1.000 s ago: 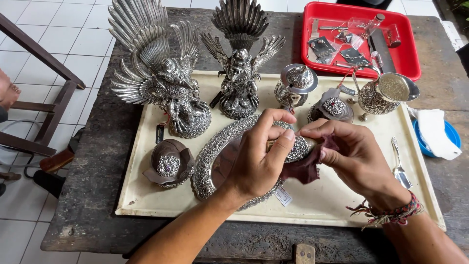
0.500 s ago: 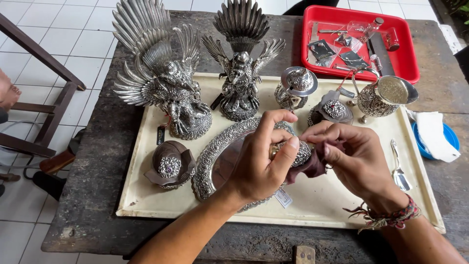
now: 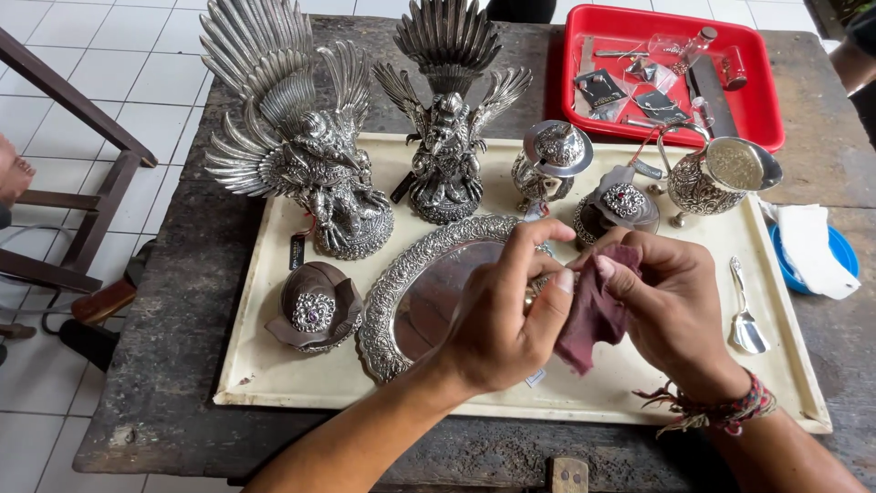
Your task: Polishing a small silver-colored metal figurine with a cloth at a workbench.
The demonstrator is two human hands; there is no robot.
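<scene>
My left hand pinches the right rim of an ornate oval silver dish, which rests on the cream tray. My right hand presses a maroon cloth against that same rim, fingertips meeting those of the left hand. The spot under the cloth is hidden. A woven bracelet circles my right wrist.
On the tray stand two winged silver statues, a lidded pot, a round box, a silver pitcher, a shell-shaped box and a small spoon. A red tray lies behind, a blue lid at right.
The view has shifted slightly. Both hands stay at the dish's rim, and the cloth has slid a little to the right along it.
</scene>
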